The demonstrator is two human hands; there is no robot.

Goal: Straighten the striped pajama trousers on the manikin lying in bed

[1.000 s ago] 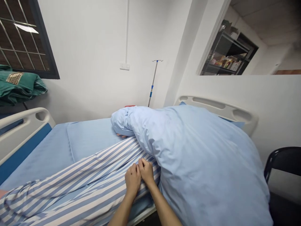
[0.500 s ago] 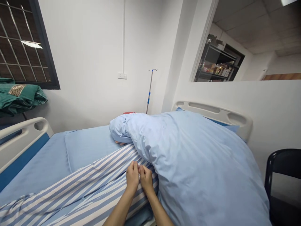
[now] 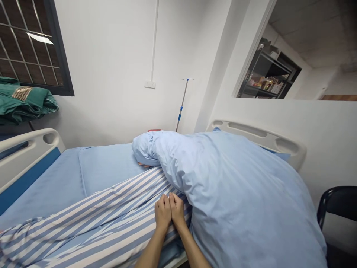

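Both of my hands are closed, side by side and touching, over the upper leg of a person lying on the bed. My left hand (image 3: 163, 211) has its fingers curled down, with the knuckles up. Beside it, my right hand (image 3: 176, 209) is curled the same way. What lies inside the fingers, if anything, is hidden. Beneath them are blue-and-white striped trousers (image 3: 111, 212), stretching toward the lower left. A thick light-blue quilt (image 3: 237, 197) covers the person's upper body, just right of my hands. Fingertips (image 3: 143, 165) of the lying person peek out under its far edge.
The bed has a blue sheet (image 3: 106, 163), a footboard (image 3: 39, 149) at left and a headboard (image 3: 290, 147) at right. An IV pole (image 3: 182, 104) stands behind. A black chair (image 3: 338, 203) is at far right, and folded green cloth (image 3: 30, 102) at far left.
My hands have drawn closer together and turned knuckles-up. The right one has come level with the left. The view has shifted slightly.
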